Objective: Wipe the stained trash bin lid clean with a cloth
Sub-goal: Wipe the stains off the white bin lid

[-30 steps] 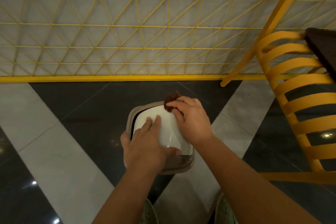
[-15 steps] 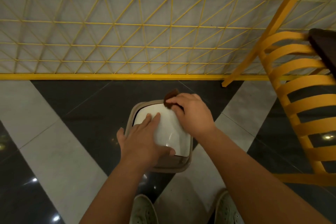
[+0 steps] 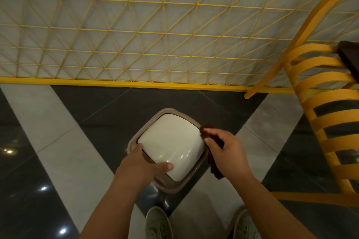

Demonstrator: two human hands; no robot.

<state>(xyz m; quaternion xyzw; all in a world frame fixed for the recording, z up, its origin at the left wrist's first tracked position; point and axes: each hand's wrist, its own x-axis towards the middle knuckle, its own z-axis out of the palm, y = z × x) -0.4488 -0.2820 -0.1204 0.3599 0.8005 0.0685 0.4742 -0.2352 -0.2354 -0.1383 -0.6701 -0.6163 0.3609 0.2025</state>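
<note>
A small trash bin stands on the floor below me, with a white domed lid (image 3: pixel 171 141) set in a brown rim (image 3: pixel 136 136). My left hand (image 3: pixel 143 165) grips the near-left rim, its thumb lying on the lid's near edge. My right hand (image 3: pixel 225 151) is at the lid's right edge and holds a dark brown cloth (image 3: pixel 214 169), which hangs down beside the bin. The cloth's top corner touches the right rim. No stain shows on the visible lid surface.
A yellow slatted chair (image 3: pixel 320 122) stands close on the right, with a dark table edge (image 3: pixel 349 60) above it. A yellow wire-grid wall panel (image 3: pixel 136 35) with a yellow base bar runs behind the bin. My two shoes (image 3: pixel 159 223) are just below the bin on the glossy tiled floor.
My right hand has moved with the cloth from the lid's far edge to its right side. My left hand slid off the lid top onto the near-left rim.
</note>
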